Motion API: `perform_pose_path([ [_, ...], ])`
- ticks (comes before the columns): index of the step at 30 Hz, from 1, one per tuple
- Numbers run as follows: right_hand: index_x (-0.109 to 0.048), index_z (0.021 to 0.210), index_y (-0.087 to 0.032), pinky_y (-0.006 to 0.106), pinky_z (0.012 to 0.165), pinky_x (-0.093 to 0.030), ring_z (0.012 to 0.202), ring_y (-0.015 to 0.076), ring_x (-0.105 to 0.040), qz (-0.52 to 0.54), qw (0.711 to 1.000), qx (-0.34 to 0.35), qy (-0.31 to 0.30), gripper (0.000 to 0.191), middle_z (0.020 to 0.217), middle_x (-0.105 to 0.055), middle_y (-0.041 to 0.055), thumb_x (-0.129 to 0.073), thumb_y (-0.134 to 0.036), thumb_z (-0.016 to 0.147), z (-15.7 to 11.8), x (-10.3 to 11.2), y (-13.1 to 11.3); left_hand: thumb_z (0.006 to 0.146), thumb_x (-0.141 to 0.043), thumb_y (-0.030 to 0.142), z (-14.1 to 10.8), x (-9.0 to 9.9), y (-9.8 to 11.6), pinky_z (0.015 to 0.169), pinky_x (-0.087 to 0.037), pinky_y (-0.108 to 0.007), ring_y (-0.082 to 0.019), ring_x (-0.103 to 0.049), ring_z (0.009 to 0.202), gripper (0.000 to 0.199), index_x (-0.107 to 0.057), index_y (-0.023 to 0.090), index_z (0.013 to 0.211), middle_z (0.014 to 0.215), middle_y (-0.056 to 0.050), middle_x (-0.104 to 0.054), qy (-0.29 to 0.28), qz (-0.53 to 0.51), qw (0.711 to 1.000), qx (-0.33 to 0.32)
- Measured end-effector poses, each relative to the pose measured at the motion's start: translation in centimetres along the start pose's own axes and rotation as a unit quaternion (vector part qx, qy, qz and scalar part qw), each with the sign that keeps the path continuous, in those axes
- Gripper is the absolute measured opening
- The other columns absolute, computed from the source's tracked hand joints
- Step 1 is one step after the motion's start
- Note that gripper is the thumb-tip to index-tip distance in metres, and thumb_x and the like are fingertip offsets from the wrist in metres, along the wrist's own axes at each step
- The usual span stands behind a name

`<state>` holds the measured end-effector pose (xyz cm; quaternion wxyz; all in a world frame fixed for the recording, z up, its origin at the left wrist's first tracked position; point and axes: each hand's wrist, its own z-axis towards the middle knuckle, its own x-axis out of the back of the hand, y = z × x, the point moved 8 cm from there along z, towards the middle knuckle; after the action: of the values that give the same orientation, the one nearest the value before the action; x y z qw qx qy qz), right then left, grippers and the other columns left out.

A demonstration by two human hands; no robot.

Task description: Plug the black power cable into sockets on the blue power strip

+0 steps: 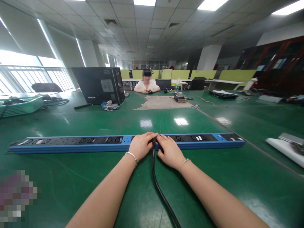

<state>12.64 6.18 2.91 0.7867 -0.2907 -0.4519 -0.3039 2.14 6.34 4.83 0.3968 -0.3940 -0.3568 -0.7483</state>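
Left hand: at the centre of the frame, fingers together and bent, closed with the thumb on a black plug. Right hand: just right of centre, fingers close together, tips beside the plug and on the strip; whether it pinches anything cannot be told. One bracelet on each wrist, silver-coloured.

Power strip: one, long, blue-edged, lying flat across the middle of the frame from left to right, under both hands; black socket sections, with blue ones left of the left hand and towards the right end. Black cable: one, running from the plug down between the forearms to the bottom edge.

Green table: glossy, bearing all the above. Right edge: white object, partly cut off. Left edge: green basket with dark items inside. Upper left: black computer case, a blue-and-white glove at its foot. Upper centre: bare patch in the green surface; clear bottle; seated person in white, hands on the table. Lower left corner: pixelated area, contents unreadable.
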Motion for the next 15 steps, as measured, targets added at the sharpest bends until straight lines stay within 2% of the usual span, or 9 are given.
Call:
perform_pose_path([
  [9,-0.047,0.128,-0.013,0.037,0.105,-0.03,0.124,0.0189,-0.042,-0.003,0.999,0.004,0.032,0.051,0.129,-0.053,0.0079,-0.042,-0.014,0.077,0.14,0.18,0.12,0.087,-0.044,0.028,0.23,-0.07,0.21,0.09,-0.043,-0.028,-0.014,-0.057,0.101,0.033,-0.054,0.032,0.118,0.113,0.003,-0.063,0.017,-0.006,0.999,0.032],
  [15,-0.049,0.127,-0.015,0.039,0.103,-0.032,0.124,0.0211,-0.041,-0.017,0.999,0.007,0.04,0.05,0.13,-0.052,0.0061,-0.042,-0.014,0.077,0.18,0.12,0.39,0.086,-0.047,0.03,0.21,-0.27,0.34,0.089,-0.043,-0.03,-0.015,-0.058,0.099,0.032,-0.055,0.03,0.117,0.109,0.001,-0.066,0.035,0.008,0.999,0.039],
])
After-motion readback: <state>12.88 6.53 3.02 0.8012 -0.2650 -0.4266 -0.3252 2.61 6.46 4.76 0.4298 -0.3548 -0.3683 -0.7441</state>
